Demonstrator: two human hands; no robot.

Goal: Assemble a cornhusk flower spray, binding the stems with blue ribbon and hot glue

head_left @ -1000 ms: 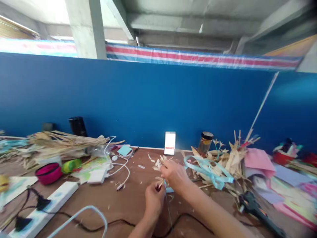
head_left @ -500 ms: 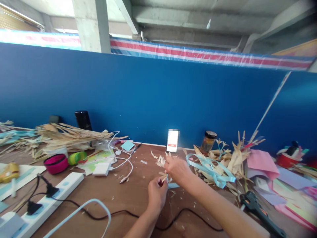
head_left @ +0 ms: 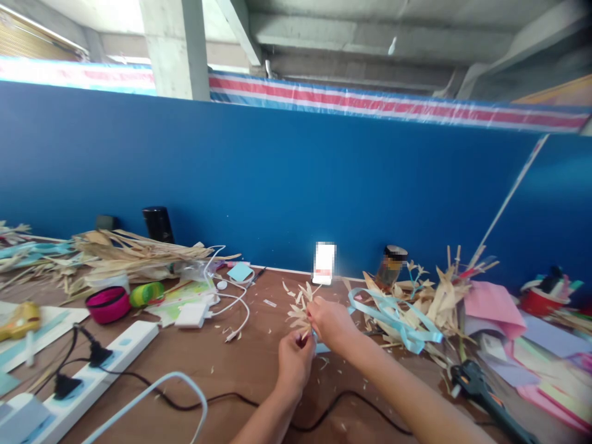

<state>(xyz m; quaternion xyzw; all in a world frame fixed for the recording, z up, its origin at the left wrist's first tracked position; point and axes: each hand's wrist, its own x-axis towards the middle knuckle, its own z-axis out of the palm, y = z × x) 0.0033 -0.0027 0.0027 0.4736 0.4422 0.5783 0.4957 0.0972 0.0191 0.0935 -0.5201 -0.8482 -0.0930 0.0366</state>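
Near the middle of the desk my left hand point(head_left: 295, 359) is closed, thumb and forefinger pinched at the lower end of some pale dried husk strips point(head_left: 300, 316). My right hand point(head_left: 333, 324) comes in from the right, its fingers pinched together against the same strips, just above the left fingertips. Exactly what lies between the right fingertips is hidden. A small light-blue piece point(head_left: 322, 348) shows just below the right hand. Pale husk scraps lie on the desk around both hands.
A lit phone point(head_left: 324, 264) leans against the blue partition point(head_left: 277, 172). At right lie light-blue ribbon point(head_left: 409, 333), dried husks point(head_left: 446, 296), a jar point(head_left: 392, 266) and a black-handled tool point(head_left: 485, 394). A power strip point(head_left: 106, 364), cables and a husk pile point(head_left: 139, 253) occupy the left.
More of the husk strips show fanned out above my left hand. My right hand has shifted slightly down; the left stays nearly in place. The whole view has moved a little.
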